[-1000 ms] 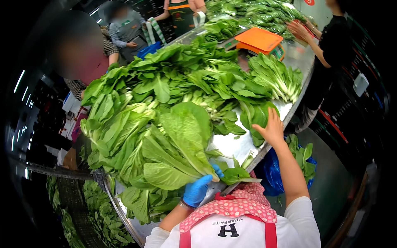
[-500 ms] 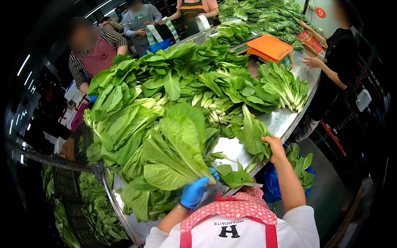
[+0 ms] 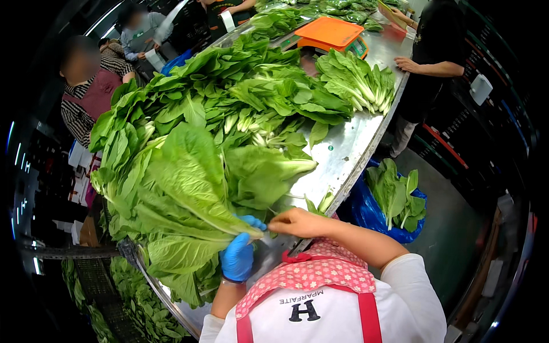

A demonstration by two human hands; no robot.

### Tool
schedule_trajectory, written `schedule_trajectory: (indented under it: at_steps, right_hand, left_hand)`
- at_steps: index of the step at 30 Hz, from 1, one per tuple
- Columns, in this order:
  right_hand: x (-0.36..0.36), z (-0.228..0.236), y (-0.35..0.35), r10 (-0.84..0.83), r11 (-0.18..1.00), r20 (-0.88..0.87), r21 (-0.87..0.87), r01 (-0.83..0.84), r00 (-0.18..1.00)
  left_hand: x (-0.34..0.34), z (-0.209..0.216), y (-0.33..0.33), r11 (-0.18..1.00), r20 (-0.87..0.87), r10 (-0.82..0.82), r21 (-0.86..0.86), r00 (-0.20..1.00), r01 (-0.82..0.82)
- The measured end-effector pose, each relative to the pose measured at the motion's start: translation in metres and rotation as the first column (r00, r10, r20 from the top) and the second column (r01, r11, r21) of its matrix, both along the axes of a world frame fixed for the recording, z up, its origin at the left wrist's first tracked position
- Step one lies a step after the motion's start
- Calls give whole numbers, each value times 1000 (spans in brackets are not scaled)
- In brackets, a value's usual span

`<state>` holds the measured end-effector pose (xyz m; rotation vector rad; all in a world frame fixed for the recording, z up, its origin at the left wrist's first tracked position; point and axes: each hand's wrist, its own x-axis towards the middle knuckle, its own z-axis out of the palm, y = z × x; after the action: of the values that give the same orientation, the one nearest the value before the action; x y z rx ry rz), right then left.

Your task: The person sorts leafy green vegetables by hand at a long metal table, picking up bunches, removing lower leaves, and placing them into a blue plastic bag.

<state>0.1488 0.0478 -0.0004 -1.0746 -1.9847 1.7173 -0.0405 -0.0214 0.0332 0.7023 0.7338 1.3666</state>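
My left hand, in a blue glove, is closed around the pale stem end of a bunch of leafy greens. The broad leaves fan out to the upper left, over the heap. Bare, my right hand has its fingers pinched together right by that stem end; whatever is between the fingertips is too small to make out. Just beyond the hands, a large leafy green lies with its pale stem pointing right. Behind it spreads a heap of greens covering much of the metal table.
An orange-topped scale stands at the far end, near a separate pile of greens. Below the table's right edge, a blue bag holds leaves. Crates of greens sit lower left. Co-workers stand at the left, back and right.
My right hand has come left from the table's right edge, leaving the green it held there, and now meets my left hand at the stems. The whole view has shifted.
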Motion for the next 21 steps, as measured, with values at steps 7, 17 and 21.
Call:
schedule_trajectory:
  at_steps: [7,17,21]
  right_hand:
    - [59,-19,57,-531,549,170,815,184,830]
    - [58,-29,52,-595,625,-255,450,638,762]
    - [51,-16,37,-663,749,-410,-373,548,627]
  left_hand:
    - [-3,4,-2,992,21,99,-75,995,-97]
    - [-6,2,1,995,-4,65,77,998,-65]
    - [4,-2,6,997,-16,68,-41,998,-69]
